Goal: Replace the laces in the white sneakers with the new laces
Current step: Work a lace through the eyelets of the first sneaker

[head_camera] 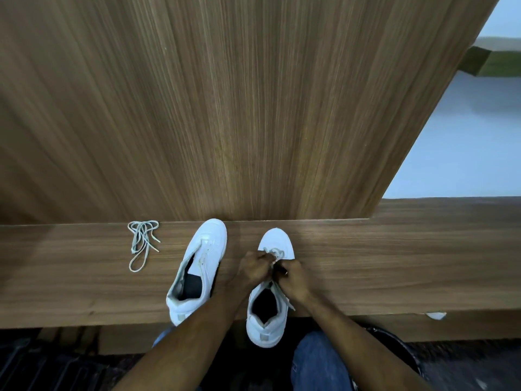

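Two white sneakers stand on a narrow wooden ledge [366,272]. The left sneaker [197,266] has no lace that I can make out in its eyelets. The right sneaker [275,277] sits under both my hands, its heel hanging over the ledge's front edge. My left hand [255,268] pinches a pale lace [275,253] near the sneaker's front eyelets. My right hand [294,280] grips the same lace just behind it, and a strand trails past the right wrist. A loose bundle of pale laces [142,244] lies on the ledge to the far left.
A tall wooden panel [225,108] rises straight behind the ledge. A white scrap [435,315] sticks out at the ledge's front edge on the right. My blue-jeaned knees [318,362] are below, beside a dark round bin [400,351].
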